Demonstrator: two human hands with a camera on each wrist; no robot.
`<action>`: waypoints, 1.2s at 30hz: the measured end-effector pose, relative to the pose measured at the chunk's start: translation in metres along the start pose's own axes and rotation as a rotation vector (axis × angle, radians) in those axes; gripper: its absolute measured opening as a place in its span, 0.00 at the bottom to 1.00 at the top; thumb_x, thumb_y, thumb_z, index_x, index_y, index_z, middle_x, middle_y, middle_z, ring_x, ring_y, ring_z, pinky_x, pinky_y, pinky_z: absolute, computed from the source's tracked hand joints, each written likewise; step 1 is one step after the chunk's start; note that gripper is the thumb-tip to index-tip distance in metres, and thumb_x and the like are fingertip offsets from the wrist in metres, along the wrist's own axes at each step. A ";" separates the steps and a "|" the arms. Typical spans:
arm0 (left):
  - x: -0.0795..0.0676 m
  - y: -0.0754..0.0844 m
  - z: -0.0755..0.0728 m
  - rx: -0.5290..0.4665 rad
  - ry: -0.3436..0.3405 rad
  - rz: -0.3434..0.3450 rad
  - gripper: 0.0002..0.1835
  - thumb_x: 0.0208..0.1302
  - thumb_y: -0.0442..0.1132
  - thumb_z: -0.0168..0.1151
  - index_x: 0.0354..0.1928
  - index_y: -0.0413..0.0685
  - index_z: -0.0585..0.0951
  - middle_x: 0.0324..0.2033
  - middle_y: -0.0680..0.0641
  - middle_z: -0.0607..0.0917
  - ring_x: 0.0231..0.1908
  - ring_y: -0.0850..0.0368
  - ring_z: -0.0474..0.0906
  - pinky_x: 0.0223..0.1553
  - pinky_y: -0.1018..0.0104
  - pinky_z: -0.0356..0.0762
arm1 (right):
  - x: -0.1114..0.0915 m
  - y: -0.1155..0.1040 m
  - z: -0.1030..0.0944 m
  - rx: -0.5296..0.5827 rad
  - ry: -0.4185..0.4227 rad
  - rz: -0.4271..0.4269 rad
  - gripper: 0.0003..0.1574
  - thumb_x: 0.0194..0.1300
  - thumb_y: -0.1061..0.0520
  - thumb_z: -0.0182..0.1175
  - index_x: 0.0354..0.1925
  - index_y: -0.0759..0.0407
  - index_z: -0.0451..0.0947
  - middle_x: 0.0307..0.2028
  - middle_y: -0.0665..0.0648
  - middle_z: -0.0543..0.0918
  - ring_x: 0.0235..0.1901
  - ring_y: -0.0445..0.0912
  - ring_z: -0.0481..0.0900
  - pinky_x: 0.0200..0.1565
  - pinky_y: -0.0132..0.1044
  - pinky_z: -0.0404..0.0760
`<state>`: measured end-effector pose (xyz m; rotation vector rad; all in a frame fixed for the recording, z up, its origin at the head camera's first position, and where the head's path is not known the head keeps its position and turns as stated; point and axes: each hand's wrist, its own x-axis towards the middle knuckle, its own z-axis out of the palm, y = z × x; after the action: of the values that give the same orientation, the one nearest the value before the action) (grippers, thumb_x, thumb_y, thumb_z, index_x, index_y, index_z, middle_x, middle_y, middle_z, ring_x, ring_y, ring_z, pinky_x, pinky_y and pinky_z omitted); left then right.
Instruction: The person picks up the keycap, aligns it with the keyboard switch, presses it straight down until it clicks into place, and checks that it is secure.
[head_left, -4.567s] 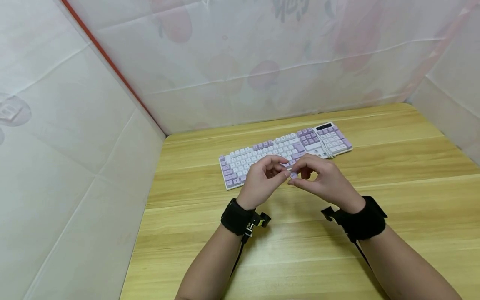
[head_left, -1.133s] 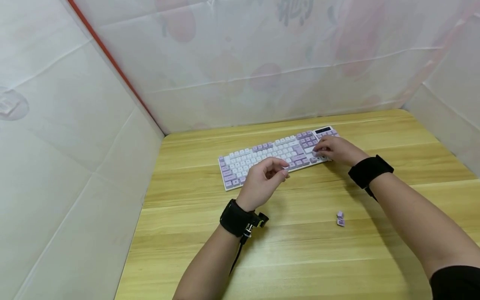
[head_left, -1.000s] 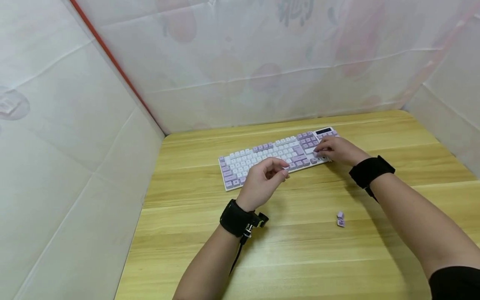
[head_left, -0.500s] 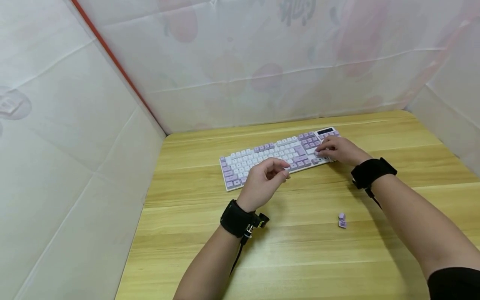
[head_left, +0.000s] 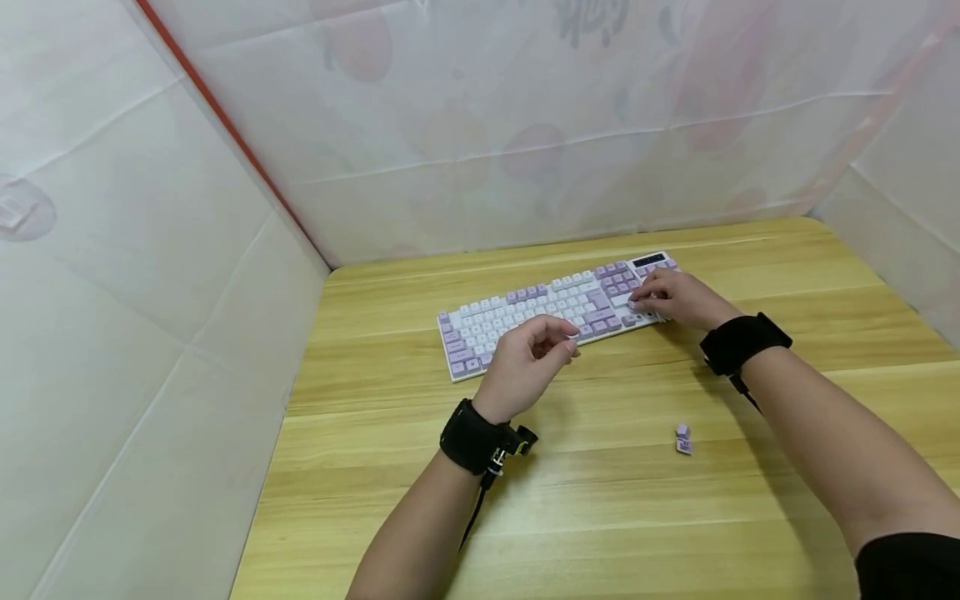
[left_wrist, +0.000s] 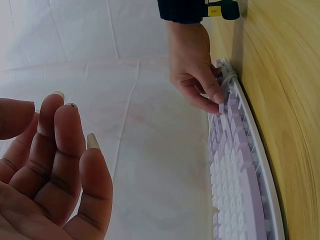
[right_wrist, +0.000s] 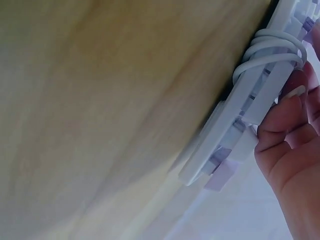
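A white and purple keyboard (head_left: pixel 517 312) lies at an angle on the wooden table. My right hand (head_left: pixel 678 300) is over its right part, pinching a small pale purple keycap (head_left: pixel 632 306) between thumb and fingertip, close to the arrow keys. The left wrist view also shows this keycap (left_wrist: pixel 221 108) at the thumb tip, right against the key rows. My left hand (head_left: pixel 525 367) hovers in front of the keyboard with loosely bent fingers and holds nothing. Two loose purple keycaps (head_left: pixel 683 440) lie on the table by the right forearm.
The keyboard's white cable (right_wrist: pixel 270 50) is wound around its right part, beside the right hand. Sheet walls (head_left: pixel 480 125) enclose the table (head_left: pixel 600 517) at the back and both sides. Both wrists wear black straps (head_left: pixel 472 437) with cameras.
Earlier both hands met in front of the keyboard around a keycap; the right hand has since moved right to the keyboard, revealing the two loose keycaps. Over the last second both hands stay nearly still.
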<state>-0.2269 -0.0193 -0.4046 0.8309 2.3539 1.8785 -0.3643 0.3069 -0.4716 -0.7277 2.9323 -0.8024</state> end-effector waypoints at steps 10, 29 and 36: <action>-0.004 -0.003 -0.001 0.006 -0.012 0.005 0.08 0.67 0.38 0.54 0.45 0.52 0.79 0.33 0.53 0.84 0.34 0.57 0.81 0.32 0.66 0.79 | 0.008 -0.008 0.001 -0.192 -0.007 -0.127 0.07 0.58 0.61 0.65 0.36 0.54 0.86 0.35 0.52 0.78 0.36 0.46 0.75 0.39 0.42 0.74; -0.007 -0.005 -0.002 -0.012 -0.015 -0.016 0.08 0.67 0.36 0.55 0.45 0.50 0.80 0.34 0.51 0.84 0.35 0.56 0.81 0.34 0.67 0.80 | -0.012 -0.011 0.024 -0.355 0.213 -0.374 0.10 0.55 0.64 0.66 0.39 0.60 0.85 0.37 0.60 0.80 0.35 0.53 0.77 0.37 0.46 0.77; -0.005 -0.009 -0.005 0.006 -0.023 -0.018 0.07 0.68 0.38 0.55 0.44 0.52 0.81 0.33 0.51 0.84 0.34 0.61 0.81 0.33 0.67 0.80 | -0.014 -0.029 0.026 -0.478 0.087 -0.240 0.21 0.65 0.57 0.53 0.55 0.61 0.77 0.54 0.62 0.77 0.50 0.62 0.74 0.50 0.56 0.73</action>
<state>-0.2280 -0.0267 -0.4126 0.8245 2.3465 1.8461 -0.3360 0.2790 -0.4815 -1.1104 3.1881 -0.1246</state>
